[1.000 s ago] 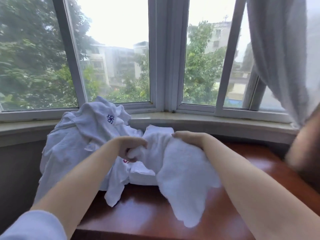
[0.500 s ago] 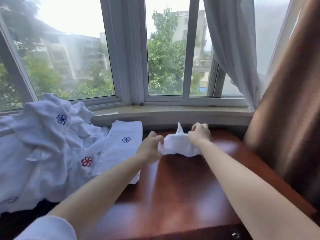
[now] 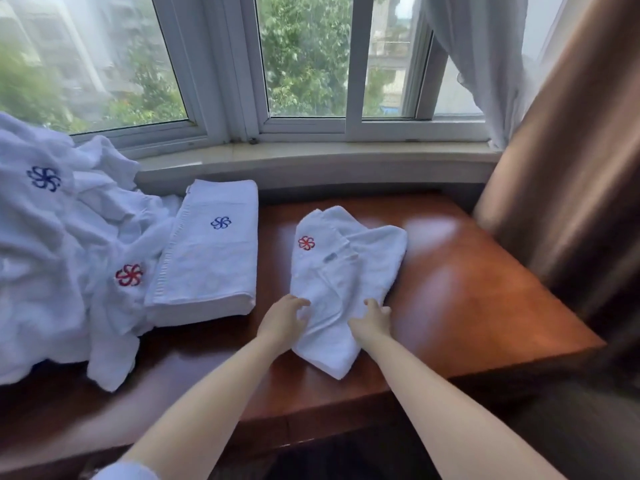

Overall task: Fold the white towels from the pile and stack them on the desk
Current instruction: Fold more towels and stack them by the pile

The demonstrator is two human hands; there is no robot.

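While the left hand (image 3: 282, 322) and right hand (image 3: 372, 318) rest with loosely curved fingers on the near end of the half-folded towel (image 3: 341, 271) on the desk (image 3: 467, 289) — beside the folded stack (image 3: 211, 251) — its crooked layers could slip and fold lopsided if pulled unevenly.

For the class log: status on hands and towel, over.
Both hands on the near end of the red-logo towel: left hand, right hand. Towel laid out on desk, half folded. Folded stack alongside. Nothing in the way.
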